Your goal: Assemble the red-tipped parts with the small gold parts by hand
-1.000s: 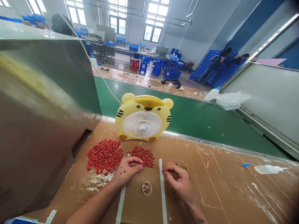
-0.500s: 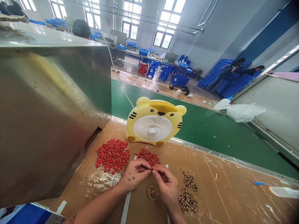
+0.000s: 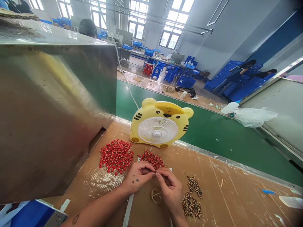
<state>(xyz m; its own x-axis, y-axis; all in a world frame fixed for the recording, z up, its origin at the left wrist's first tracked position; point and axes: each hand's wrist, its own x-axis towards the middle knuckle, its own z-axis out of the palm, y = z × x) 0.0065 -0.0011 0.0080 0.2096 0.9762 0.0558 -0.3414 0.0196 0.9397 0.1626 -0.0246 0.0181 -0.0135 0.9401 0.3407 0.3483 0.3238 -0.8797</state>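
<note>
My left hand [image 3: 140,176] and my right hand [image 3: 169,186] meet fingertip to fingertip, both in a pinch. What they hold is tiny and mostly covered by the fingers. Right behind the fingertips lies a small pile of red parts with brass-coloured ends [image 3: 151,158]. A larger pile of the same red parts [image 3: 115,156] spreads to the left of my left hand. Small brass-and-black parts [image 3: 192,203] lie in heaps to the right of my right hand. Below the fingers, a clear round ring-like piece [image 3: 156,196] rests on the brown surface.
A yellow animal-faced fan [image 3: 161,124] stands behind the piles, its cord rising to the left. A large metal box [image 3: 54,119] walls off the left side. Beyond the brown tabletop [image 3: 213,195] runs a green belt [image 3: 205,132]. People stand at the far right.
The whole view has shifted slightly, so things sit a little farther right. Both hands keep their pinch together, with only slight finger movement.
</note>
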